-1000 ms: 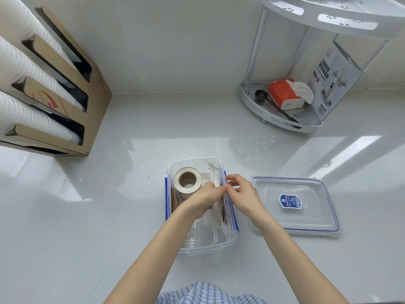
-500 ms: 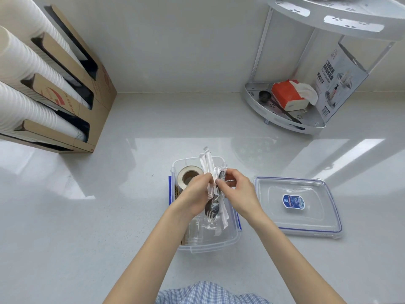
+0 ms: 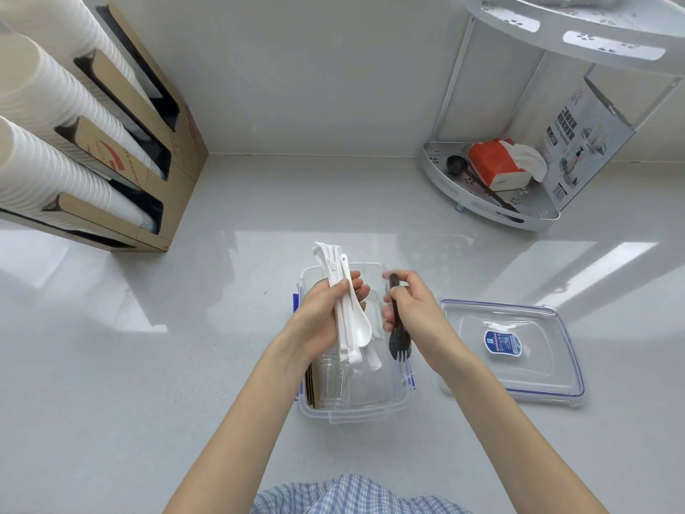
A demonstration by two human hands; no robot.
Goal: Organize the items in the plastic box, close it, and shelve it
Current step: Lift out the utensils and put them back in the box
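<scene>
Above the open plastic box (image 3: pixel 356 406), the left hand (image 3: pixel 321 317) is clasping light, slippery wrapped white cutlery (image 3: pixel 346 309) mid-length, while the right hand (image 3: pixel 413 313) is pinching a stiff black fork (image 3: pixel 397 333) by its handle.

The clear plastic box (image 3: pixel 356 406) sits open on the white counter, with blue clips on its sides. Some brown flat things stand at its left wall; what they are is hard to tell. Above the box, a bundle of white wrapped sticks and a white spoon (image 3: pixel 346 309) is held up, pointing away from the person. Beside it, over the right side of the box, is a black fork (image 3: pixel 397 328) with its prongs pointing down. The clear lid (image 3: pixel 515 350) with a blue sticker lies flat on the counter, just right of the box.
</scene>
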